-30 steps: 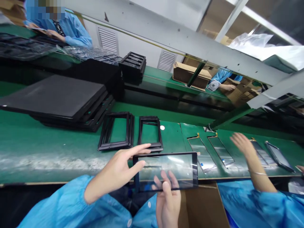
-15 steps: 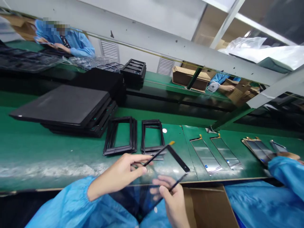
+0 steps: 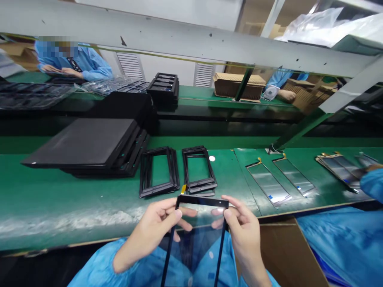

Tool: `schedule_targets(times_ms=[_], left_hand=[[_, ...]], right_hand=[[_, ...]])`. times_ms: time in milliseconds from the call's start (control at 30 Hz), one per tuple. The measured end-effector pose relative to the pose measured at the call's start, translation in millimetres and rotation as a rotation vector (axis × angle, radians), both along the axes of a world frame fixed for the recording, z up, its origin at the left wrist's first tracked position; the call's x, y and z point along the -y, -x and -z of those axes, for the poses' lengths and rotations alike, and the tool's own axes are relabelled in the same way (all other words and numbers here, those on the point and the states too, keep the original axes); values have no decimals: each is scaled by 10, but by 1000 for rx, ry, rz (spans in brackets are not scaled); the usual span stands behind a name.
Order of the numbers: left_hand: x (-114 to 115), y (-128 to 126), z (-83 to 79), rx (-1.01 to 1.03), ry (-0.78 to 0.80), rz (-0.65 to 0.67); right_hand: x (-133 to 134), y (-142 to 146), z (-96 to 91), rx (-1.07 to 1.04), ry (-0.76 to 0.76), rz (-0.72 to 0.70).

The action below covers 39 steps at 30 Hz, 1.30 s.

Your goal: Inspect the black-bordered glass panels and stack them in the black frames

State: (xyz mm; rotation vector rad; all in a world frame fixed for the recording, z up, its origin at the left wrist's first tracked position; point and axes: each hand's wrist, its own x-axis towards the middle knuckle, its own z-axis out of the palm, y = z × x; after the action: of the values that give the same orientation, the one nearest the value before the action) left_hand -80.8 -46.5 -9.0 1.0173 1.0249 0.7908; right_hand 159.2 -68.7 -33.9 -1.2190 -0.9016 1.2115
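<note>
Right away, at bottom centre of the frame, a black-bordered glass touch panel point(image 3: 194, 247), held up in both hands just above the near edge of the desk point(image 3: 230, 175), tilted with its short black edge away from the wearer and its long edges running down out of the frame. Left hand point(image 3: 152, 227) gripping one long edge, right hand point(image 3: 242, 227) gripping the other. On each side, fingers curled partly closed, thumb in front of the glass, and the rest behind it: left fingers point(image 3: 188, 224) and right fingers point(image 3: 217, 212) faintly visible through the pane. Light blue gown sleeves point(image 3: 134, 259) at both wrists.

Just beyond the panel, two stacks of black rectangular frames: one point(image 3: 158, 171) left of centre, one point(image 3: 199, 169) beside it, a small yellow tab between panel and frames, too small to identify for certain. Farther left, a large flat black board point(image 3: 80, 143) on a pile of dark trays.

To the right on the green desk, two long glass strips point(image 3: 267, 183) point(image 3: 293, 175) lying apart, then a stack of similar panels point(image 3: 338, 169) near the right edge, with a co-worker's blue sleeve point(image 3: 371, 183) reaching in beside it. Below right, an open cardboard box point(image 3: 287, 255). Across the far bench, upper left, a seated co-worker point(image 3: 72, 59) in blue, hands on the bench.
</note>
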Motion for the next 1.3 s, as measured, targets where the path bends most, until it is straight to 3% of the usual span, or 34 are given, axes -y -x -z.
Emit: schedule_targets(times_ms=[200,300,500,567,700,767,833,933,1100,1200,1300], left_hand=[[-29,21,44,-51,13,-65],[-42,31,27,-93,-46,-32],[-76,149,-119,-172,-201,-79],[-195,386,-217,-185,-220,-237],[-531,1310,-554,-203,-348,-813],[-670,1805,-747,-243,-351,-1013],[-789,2174,-891,-291,-341,-1099],[-959,2448,-964,-367,-307,-1115],[-1172,2529,-907,-635,-329,-1158],[-1177,2439,-915,-846,-454,-1115],[-1204,2099,-845,-1024,-589,-940]], right_hand=[[-37,108,-142,-16,-87,58],[-36,112,-167,-7,-121,65],[28,86,-74,-5,-66,-53],[-31,-24,75,-45,-69,5],[-378,-335,638,32,-28,101],[-564,-437,954,71,30,92],[-689,-483,1206,99,54,63],[-754,-475,1406,126,49,30],[-642,-358,1406,133,4,57],[-554,-423,1349,178,-30,115],[-613,-843,1296,483,-68,245]])
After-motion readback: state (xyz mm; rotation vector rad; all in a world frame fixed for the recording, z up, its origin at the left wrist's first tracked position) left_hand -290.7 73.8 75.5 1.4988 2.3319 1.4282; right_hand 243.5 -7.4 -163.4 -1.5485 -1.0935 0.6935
